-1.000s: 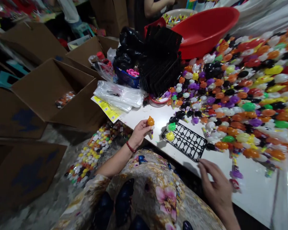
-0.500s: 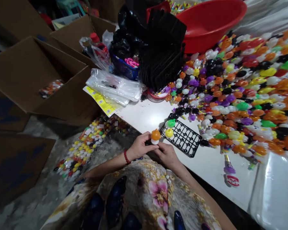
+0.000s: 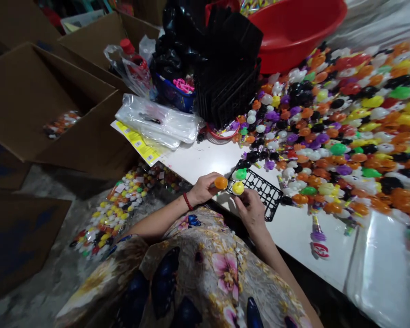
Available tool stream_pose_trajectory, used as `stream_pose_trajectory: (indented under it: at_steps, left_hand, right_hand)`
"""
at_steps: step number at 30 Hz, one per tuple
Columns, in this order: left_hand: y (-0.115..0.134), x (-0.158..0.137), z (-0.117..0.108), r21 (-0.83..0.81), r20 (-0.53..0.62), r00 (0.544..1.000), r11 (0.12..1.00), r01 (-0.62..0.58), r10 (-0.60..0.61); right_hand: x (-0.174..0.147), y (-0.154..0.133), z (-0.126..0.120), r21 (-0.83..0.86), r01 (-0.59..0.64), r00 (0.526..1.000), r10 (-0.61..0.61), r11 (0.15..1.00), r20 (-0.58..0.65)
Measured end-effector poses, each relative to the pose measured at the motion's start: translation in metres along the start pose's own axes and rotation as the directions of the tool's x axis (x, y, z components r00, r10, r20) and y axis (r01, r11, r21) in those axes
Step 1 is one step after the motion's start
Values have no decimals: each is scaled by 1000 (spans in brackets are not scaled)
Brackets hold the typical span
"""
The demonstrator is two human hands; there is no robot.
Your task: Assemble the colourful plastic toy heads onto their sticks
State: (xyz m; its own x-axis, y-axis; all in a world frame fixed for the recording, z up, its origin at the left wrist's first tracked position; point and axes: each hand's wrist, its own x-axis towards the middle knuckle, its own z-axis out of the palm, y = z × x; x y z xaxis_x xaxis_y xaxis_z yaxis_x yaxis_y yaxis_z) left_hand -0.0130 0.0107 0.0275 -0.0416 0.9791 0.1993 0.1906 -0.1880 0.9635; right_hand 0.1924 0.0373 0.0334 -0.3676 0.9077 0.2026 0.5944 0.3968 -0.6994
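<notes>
A person in a floral garment [image 3: 198,273] sits or stands at the front edge of a white tabletop [image 3: 302,237]. Near that edge, the left hand [image 3: 205,187] pinches a rounded orange piece [image 3: 220,182] between its fingers. The right hand [image 3: 254,209] is just beside a yellow piece [image 3: 238,188], its fingers narrow and curled; whether they grip the yellow piece or only overlap it cannot be told. Behind the yellow piece, a green piece [image 3: 240,174] is at the left end of a black grid tray [image 3: 264,193].

The orange piece looks smooth, so a loose pinch could let it slip over the front edge toward the lap or floor. A bump from the right wrist might shift the tray or tip the green piece. Toward the right end of the tabletop, loose pieces are heaped in a pile [image 3: 341,171]; a careless reach could send some rolling.

The lower part of the orange piece is hidden by the left hand, and part of the tray is behind the right. A stack of black trays [image 3: 228,82] farther back is too dark to separate, and a red basin [image 3: 294,41] is cut off at the top.
</notes>
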Motion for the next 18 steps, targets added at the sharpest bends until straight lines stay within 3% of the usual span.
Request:
stream_pose_trajectory:
  at_steps: [6, 10, 18]
  left_hand:
    - [-5, 11, 2, 33, 134, 990, 999, -43, 38]
    - [-7, 14, 2, 128, 161, 987, 992, -2, -19]
    - [-10, 24, -4, 308, 256, 966, 949, -61, -21]
  right_hand:
    - [9, 6, 17, 33, 129, 992, -128, 991, -21]
    - [8, 12, 21, 49, 99, 995, -100, 994, -1]
    - [10, 16, 22, 89, 48, 998, -51, 995, 25]
